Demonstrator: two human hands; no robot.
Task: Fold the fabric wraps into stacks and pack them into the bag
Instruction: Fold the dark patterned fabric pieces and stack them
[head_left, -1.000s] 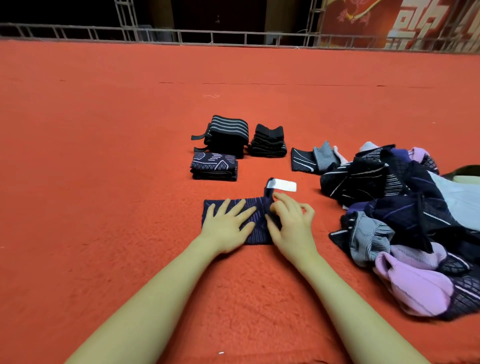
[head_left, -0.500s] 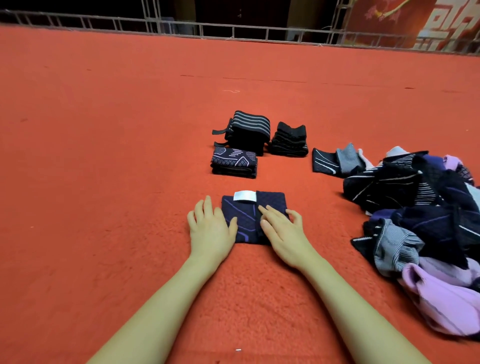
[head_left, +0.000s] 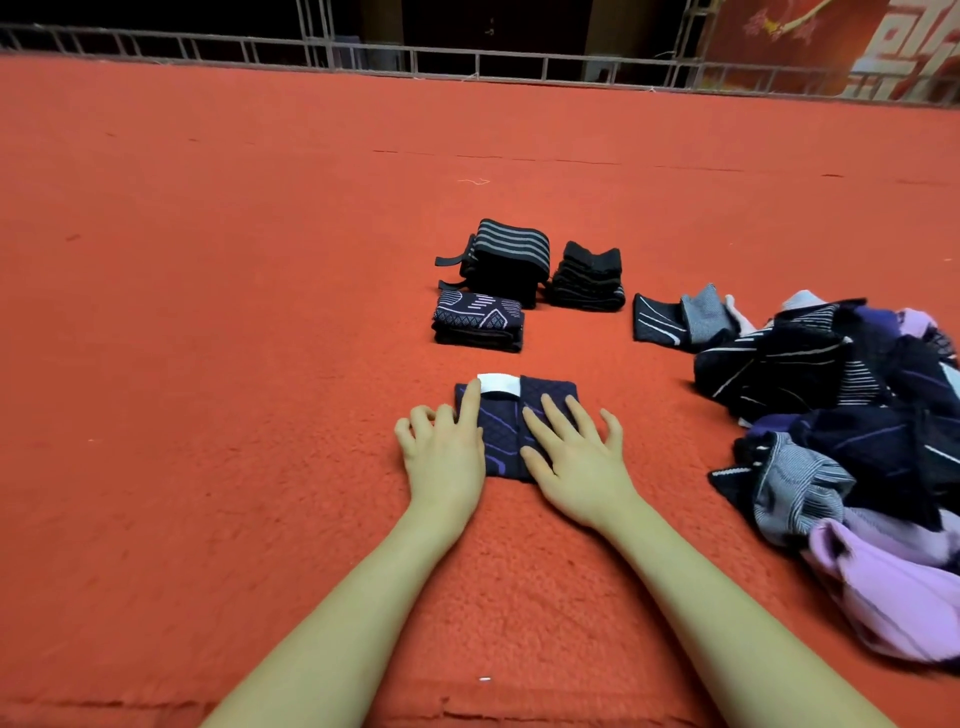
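Note:
A folded navy wrap (head_left: 506, 434) with purple lines and a white tag lies flat on the red carpet in front of me. My left hand (head_left: 444, 457) rests on its left edge, index finger stretched up beside the tag. My right hand (head_left: 571, 457) presses flat on its right half, fingers spread. Behind it stand three stacks: a navy patterned stack (head_left: 478, 322), a grey-striped black stack (head_left: 506, 260) and a plain black stack (head_left: 589, 278). A loose pile of unfolded wraps (head_left: 852, 415) in navy, grey and lilac lies to the right. No bag is in view.
Two flat wraps (head_left: 680, 319), one black and one grey, lie between the stacks and the pile. Red carpet (head_left: 208, 312) stretches far to the left and behind. A metal railing (head_left: 467, 57) runs along the carpet's far edge.
The wrap's right end with the white tag was folded over to the left, making a shorter packet. Both hands then came down flat on it; the left index finger now reaches the tag.

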